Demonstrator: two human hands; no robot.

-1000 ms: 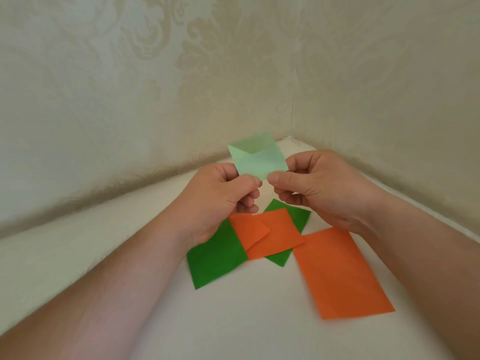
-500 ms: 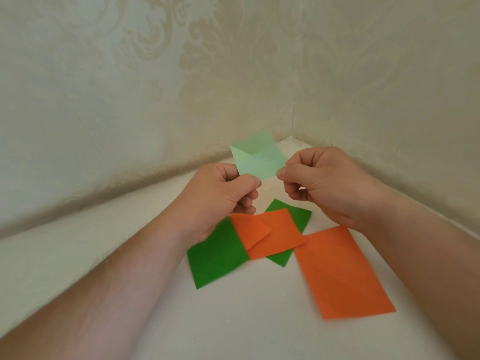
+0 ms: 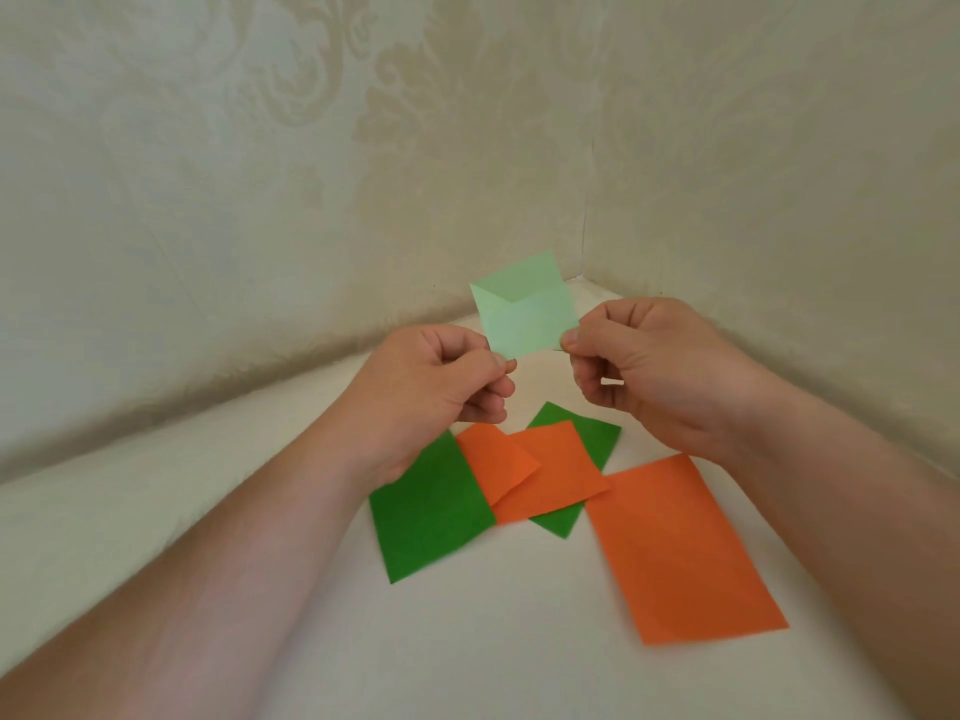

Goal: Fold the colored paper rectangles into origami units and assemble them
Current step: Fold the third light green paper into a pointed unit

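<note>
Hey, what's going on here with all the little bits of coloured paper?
Someone is doing origami. Both hands hold a pale green folded piece up in the air: the left hand pinches its lower left corner and the right hand pinches its lower right corner. Below them, on the white surface, lie two dark green papers, a partly folded orange piece overlapping them, and a flat orange rectangle waiting to be folded. Nothing is joined together yet.
</note>
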